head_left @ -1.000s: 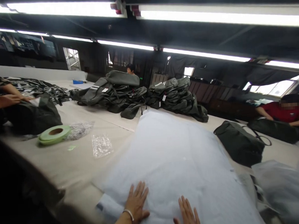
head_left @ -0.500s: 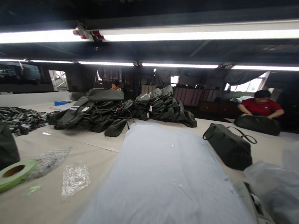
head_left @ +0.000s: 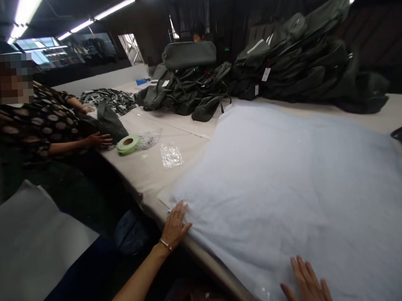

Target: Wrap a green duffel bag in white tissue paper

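A wide stack of thin, pale bluish-white sheets [head_left: 284,172] lies across the table in front of me. My left hand [head_left: 175,224], with a bracelet at its wrist, rests on the near left corner of the sheets, fingers spread. At the bottom of the view my right hand [head_left: 307,282] lies flat on the sheets with its fingers apart. Neither hand holds anything. Beyond my left hand, a clear plastic packet [head_left: 171,155] and a roll of light green tape [head_left: 128,144] lie on the table.
Dark green bags are piled in a left heap [head_left: 180,88] and a right heap [head_left: 305,67] at the back. Black-and-white straps [head_left: 109,100] lie further left. A co-worker in a dotted top [head_left: 45,119] handles a dark bag [head_left: 109,122] by the table edge [head_left: 146,208].
The view has swung left and down. Both my hands and the co-worker at the left now show, while the person in red at the right has left the view.
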`<state>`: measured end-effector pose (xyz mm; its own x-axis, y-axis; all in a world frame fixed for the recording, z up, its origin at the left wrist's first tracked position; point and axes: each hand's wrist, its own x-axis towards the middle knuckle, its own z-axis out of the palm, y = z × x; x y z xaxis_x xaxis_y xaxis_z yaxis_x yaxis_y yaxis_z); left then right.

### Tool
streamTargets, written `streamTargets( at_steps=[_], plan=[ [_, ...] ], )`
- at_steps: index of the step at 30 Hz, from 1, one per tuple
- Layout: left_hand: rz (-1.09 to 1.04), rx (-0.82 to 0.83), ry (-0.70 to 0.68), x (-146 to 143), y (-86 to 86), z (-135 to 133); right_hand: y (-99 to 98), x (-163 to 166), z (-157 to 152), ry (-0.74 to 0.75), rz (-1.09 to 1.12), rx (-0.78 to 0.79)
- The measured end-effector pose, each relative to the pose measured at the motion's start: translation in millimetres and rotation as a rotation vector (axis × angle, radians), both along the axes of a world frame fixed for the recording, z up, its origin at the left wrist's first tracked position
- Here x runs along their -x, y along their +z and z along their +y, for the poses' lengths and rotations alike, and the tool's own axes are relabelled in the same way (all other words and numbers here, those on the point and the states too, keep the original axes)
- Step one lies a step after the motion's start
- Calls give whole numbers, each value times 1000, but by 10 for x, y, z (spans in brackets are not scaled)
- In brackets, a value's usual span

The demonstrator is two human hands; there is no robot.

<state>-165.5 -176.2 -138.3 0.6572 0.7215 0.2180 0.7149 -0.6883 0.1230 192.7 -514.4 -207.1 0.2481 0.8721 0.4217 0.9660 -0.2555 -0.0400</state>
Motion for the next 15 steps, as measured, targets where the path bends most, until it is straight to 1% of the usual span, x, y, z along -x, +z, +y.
streamTargets(
  at_steps=[2,5,7,10,12,13,15],
  plan=[
    [-50,16,-47,149,31,-19,125,149,56,15,-26,2],
    [-103,70,-108,366,97,-27,224,437,176,171,-98,-15],
    [-134,114,-111,469,153,-7,204,575,251,261,-118,-28],
    [-188,179,-58,547,249,47,128,645,333,307,-71,-68],
    [-228,235,-13,566,302,73,141,635,380,288,70,-76],
    [-249,270,6,571,320,77,188,626,407,250,189,-65],
    [-297,355,50,576,337,75,376,610,476,82,496,3]
  ],
)
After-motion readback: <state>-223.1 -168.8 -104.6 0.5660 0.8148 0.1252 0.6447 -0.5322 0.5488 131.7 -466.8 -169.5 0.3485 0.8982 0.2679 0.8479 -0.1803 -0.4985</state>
